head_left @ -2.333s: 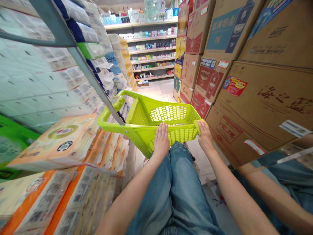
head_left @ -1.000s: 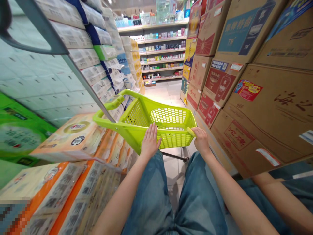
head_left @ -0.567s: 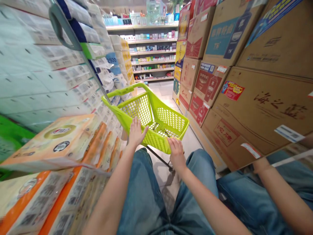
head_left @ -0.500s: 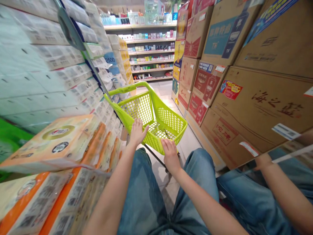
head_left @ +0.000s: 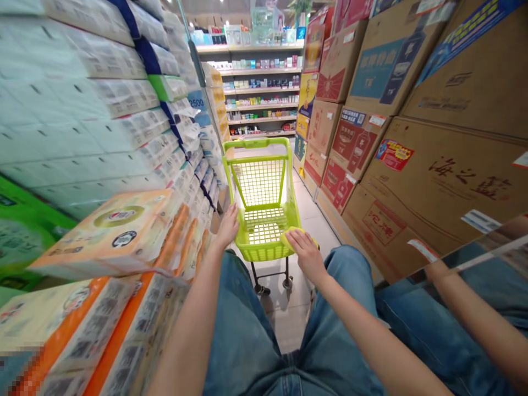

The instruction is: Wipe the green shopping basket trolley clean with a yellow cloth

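A lime-green shopping cart [head_left: 264,250] with a mesh basket stands between my knees, its handle on the far side. My left hand [head_left: 227,225] rests against the basket's left side, fingers stretched out, with nothing seen in it. On the near right corner of the basket, my right hand [head_left: 306,250] presses a yellow cloth [head_left: 287,236] to the rim. The fingers lie over the cloth and hide part of it.
Wrapped tissue packs [head_left: 124,220] are stacked close on my left. Tall cardboard cartons [head_left: 445,181] line the right side, with a reflective surface [head_left: 457,308] below them. Stocked shelves [head_left: 264,71] stand at the far end. A pale tiled floor [head_left: 289,324] runs under the cart.
The cart has turned from angled to nearly straight in front of me. My left hand has moved down to its left side. The yellow cloth now shows under my right hand.
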The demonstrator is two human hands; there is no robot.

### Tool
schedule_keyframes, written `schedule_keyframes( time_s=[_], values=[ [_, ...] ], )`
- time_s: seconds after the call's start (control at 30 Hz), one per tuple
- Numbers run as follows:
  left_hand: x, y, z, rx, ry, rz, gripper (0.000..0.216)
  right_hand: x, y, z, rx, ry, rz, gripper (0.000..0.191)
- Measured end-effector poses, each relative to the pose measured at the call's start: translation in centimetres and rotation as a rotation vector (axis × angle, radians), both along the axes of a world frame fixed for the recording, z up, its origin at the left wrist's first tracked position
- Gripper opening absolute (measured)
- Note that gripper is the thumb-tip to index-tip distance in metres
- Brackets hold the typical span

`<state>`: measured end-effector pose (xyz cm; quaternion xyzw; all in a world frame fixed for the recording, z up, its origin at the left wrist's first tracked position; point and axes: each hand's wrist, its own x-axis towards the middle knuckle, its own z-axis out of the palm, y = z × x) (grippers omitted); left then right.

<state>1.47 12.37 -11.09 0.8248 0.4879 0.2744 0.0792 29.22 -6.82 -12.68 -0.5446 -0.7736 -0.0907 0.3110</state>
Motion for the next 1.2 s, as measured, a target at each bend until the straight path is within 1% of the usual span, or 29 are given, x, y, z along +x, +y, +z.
schedule_keyframes(
  time_s=[0.1,0.27,0.33,0.43,0.5,0.6,0.67,0.73,0.83,0.97,1.2],
  values=[
    [0.3,-0.7,-0.1,-0.001,-0.008,-0.024,0.067,1.3,-1.0,-0.2,-0.007,0.033,-0.001,0.069],
    [1.7,-1.8,0.4,0.017,-0.007,-0.009,0.065,1.0,-1.4,-0.7,0.014,0.11,-0.048,0.07],
    [2.2,-3.0,0.6,0.026,0.006,-0.002,0.06,1.1,-1.2,-1.1,0.031,0.122,-0.06,0.07],
    [2.6,-6.6,0.5,0.037,0.042,-0.014,0.052,1.5,-1.0,-1.5,0.05,0.131,-0.076,0.07],
    [2.9,-9.9,0.3,0.076,0.094,-0.022,0.05,1.7,-1.0,-1.6,0.049,0.14,-0.087,0.069],
    [3.3,-14.6,0.1,0.145,0.191,0.004,0.05,2.1,-1.1,-1.7,0.046,0.169,-0.109,0.07],
    [3.8,-16.9,0.2,0.164,0.257,-0.004,0.051,2.4,-1.1,-1.7,0.051,0.192,-0.124,0.07],
    [4.3,-18.3,0.2,0.184,0.293,-0.01,0.054,2.8,-1.1,-1.8,0.054,0.212,-0.129,0.07],
    [5.0,-19.4,0.1,0.192,0.299,0.02,0.061,3.1,-1.1,-1.7,0.049,0.228,-0.119,0.068],
    [5.1,-19.9,-0.3,0.175,0.269,0.075,0.067,2.6,-1.1,-1.7,0.04,0.22,-0.099,0.068],
    [4.3,-19.8,0.0,0.164,0.268,0.116,0.066,1.1,-0.3,-2.2,0.073,0.258,-0.064,0.069]
  ],
)
